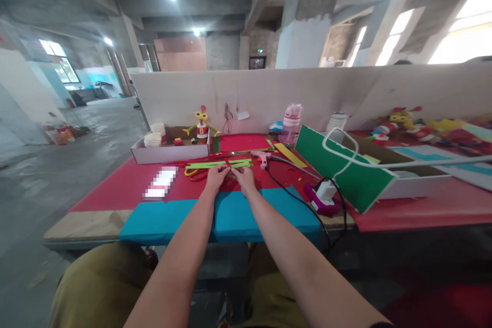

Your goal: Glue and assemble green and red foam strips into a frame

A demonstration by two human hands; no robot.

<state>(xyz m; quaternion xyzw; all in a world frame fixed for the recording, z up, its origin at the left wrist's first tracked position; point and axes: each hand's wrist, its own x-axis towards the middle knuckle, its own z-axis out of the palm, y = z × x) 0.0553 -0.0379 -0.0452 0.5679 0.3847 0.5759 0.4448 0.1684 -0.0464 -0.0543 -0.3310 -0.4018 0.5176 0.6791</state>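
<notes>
My left hand and my right hand meet over the middle of the table, thumbs and fingers pinched close together. Whatever sits between the fingertips is too small to make out; a bit of red shows there. Just beyond the fingers lie bright green strips. Yellow-handled scissors lie partly under those strips, left of my left hand. A pink hot glue gun rests behind and to the right of my right hand. Below both wrists a blue sheet covers the table's front edge.
A purple power strip with a white plug and cables sits at the right, beside a leaning green board. At the back left, a bug-eyed figure stands by a white box. A pink bottle stands against the partition.
</notes>
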